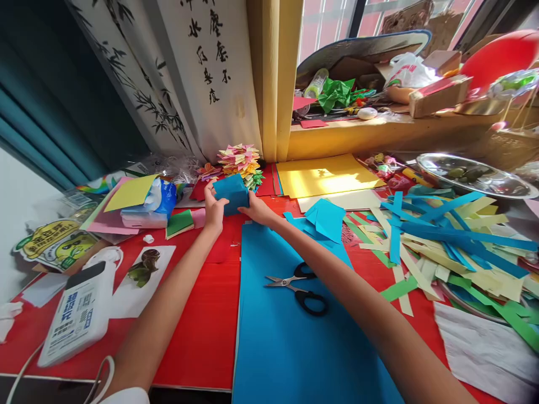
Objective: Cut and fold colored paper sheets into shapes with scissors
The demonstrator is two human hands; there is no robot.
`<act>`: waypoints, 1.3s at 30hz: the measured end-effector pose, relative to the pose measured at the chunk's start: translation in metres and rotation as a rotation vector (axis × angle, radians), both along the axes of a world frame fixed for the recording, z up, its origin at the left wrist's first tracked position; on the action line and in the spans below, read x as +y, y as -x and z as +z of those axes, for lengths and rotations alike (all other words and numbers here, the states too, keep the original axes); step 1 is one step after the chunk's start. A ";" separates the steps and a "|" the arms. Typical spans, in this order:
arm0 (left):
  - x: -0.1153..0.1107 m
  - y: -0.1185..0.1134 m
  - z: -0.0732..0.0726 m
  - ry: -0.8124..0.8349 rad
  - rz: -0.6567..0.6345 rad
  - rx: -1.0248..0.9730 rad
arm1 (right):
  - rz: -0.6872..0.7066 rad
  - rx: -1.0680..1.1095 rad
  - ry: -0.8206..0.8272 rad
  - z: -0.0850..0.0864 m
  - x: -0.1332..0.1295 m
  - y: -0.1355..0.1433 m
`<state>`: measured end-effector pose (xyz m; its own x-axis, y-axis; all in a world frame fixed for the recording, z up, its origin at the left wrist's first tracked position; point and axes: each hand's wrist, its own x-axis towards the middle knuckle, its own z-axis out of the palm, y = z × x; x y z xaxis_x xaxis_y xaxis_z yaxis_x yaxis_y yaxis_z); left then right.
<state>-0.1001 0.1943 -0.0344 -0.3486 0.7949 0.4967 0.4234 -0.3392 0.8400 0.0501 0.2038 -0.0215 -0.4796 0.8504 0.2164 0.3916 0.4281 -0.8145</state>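
A small stack of blue paper (231,194) is held up between both hands over the far part of the red table. My left hand (214,206) grips its left edge, thumb across the front. At the lower right corner, my right hand (256,209) pinches the same paper. Below my right forearm, black-handled scissors (290,283) lie with blades parted on a large blue sheet (286,348). Several cut blue pieces (326,219) rest at the top of that sheet. Just behind the held paper stands a folded-paper model (240,160) in pink, yellow and green.
Paper strips (446,241) pile up on the right, beside a metal bowl (475,174). Yellow sheets (328,174) lie at the back below the cluttered windowsill (357,137). To the left are a tissue pack (154,205), a white corded device (78,311) and green paper squares (179,223).
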 end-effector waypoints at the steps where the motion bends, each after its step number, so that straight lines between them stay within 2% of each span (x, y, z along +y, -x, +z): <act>1: 0.000 0.000 -0.001 0.010 0.017 0.000 | -0.017 0.016 0.009 -0.001 0.001 0.003; 5: -0.001 0.000 0.000 0.038 0.048 -0.004 | -0.081 0.070 -0.009 -0.003 0.008 0.006; 9: -0.006 -0.004 0.004 0.004 -0.059 -0.002 | -0.095 0.100 -0.056 -0.003 0.017 0.002; 12: -0.008 -0.007 0.008 -0.048 -0.042 0.056 | -0.107 0.122 -0.070 -0.004 0.018 0.000; 21: -0.013 -0.010 0.008 -0.102 -0.101 0.195 | 0.009 0.169 0.017 -0.009 0.008 0.008; 30: -0.015 -0.011 0.008 -0.095 -0.091 0.274 | 0.013 0.147 0.018 -0.009 0.007 0.009; 35: -0.011 -0.012 0.008 -0.093 -0.101 0.141 | -0.033 0.089 0.003 -0.007 0.008 0.009; 39: -0.006 -0.011 0.003 -0.013 -0.086 0.107 | -0.040 0.032 -0.001 -0.010 0.010 0.009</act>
<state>-0.0891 0.1881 -0.0314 -0.2239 0.8128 0.5378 0.4791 -0.3887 0.7870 0.0412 0.2137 -0.0319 -0.4378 0.8686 0.2322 0.3818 0.4135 -0.8266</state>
